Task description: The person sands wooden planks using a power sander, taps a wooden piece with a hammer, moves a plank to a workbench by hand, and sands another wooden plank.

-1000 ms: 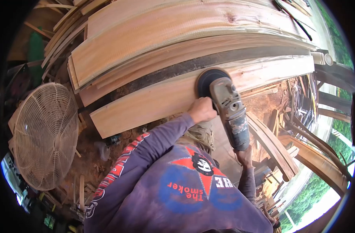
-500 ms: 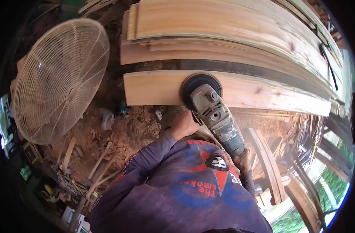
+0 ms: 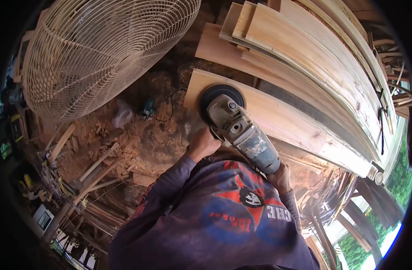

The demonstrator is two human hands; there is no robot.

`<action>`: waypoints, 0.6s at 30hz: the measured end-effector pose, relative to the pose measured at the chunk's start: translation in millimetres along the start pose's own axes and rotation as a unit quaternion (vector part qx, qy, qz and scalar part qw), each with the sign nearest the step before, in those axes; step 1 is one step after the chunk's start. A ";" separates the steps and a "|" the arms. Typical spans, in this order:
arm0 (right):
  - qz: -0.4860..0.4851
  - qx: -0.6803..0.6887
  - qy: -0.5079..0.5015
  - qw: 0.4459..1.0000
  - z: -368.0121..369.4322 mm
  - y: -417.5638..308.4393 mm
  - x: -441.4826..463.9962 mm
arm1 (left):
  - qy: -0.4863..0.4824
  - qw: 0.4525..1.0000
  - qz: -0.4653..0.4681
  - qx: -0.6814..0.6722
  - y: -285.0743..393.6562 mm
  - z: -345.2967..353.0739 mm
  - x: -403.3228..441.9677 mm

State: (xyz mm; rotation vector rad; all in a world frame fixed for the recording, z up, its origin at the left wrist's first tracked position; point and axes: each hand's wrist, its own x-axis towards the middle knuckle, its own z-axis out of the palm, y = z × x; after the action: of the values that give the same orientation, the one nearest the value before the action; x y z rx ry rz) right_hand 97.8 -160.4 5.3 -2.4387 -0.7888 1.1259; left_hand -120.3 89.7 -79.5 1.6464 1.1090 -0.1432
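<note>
White letters "CHE" (image 3: 279,213) stand on a dark purple shirt (image 3: 197,240) at the lower center of the frame, right of the red words "The smoker" (image 3: 231,220), slightly blurred. Red lettering on the left sleeve (image 3: 170,183) and markings on the power tool (image 3: 255,146), center, are too unclear to read.

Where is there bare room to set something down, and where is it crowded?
Bare: the near board's stretch between black disc and right end; also the middle of the broad plank behind it, left of the thin dark object. Crowded: around the sander, held by left hand and right hand; the floor at lower left, littered with wood scraps, below the fan.
</note>
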 end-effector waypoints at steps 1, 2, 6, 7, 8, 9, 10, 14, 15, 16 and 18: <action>-0.003 -0.003 -0.001 1.000 0.7 -8.5 2.2 | -0.001 1.000 -0.005 -0.001 -1.3 -5.1 -1.9; -0.018 -0.007 -0.007 1.000 1.6 -16.4 4.2 | -0.001 1.000 -0.009 -0.002 -2.2 -10.4 -3.6; -0.043 -0.053 -0.017 0.998 7.2 -26.2 12.0 | 0.006 0.999 -0.001 -0.033 -2.4 -30.4 -11.3; -0.045 -0.055 -0.019 0.997 12.7 -20.4 14.4 | -0.001 1.000 -0.005 -0.029 -5.8 -35.2 -12.0; -0.057 -0.055 -0.011 0.997 17.8 -14.6 17.7 | -0.010 1.000 -0.009 -0.026 -8.5 -38.4 -12.6; -0.063 -0.057 -0.008 0.996 19.5 -9.5 18.8 | -0.008 1.000 -0.011 -0.029 -11.0 -40.7 -13.2; -0.070 -0.059 -0.004 0.996 19.4 -14.4 20.4 | -0.014 1.000 -0.016 -0.017 -13.0 -42.3 -13.4; -0.090 -0.072 -0.005 0.993 13.7 -21.1 21.6 | -0.028 0.999 0.006 -0.021 -7.1 -45.6 -17.8; -0.088 -0.067 -0.009 0.994 13.2 -19.9 20.3 | -0.028 0.999 0.007 -0.023 -7.0 -43.8 -18.2; -0.089 -0.069 -0.010 0.994 12.5 -19.6 17.8 | -0.023 1.000 0.008 -0.013 -7.1 -40.7 -19.2; -0.072 -0.052 -0.007 0.996 12.6 -19.5 10.3 | -0.016 1.000 0.007 -0.006 -13.9 -29.7 -20.8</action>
State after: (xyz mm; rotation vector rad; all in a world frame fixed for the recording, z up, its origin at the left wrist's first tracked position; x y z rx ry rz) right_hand 86.8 -137.8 1.4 -2.4147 -1.0351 1.0727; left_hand -154.4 101.3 -65.0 1.6358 1.0714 -0.1531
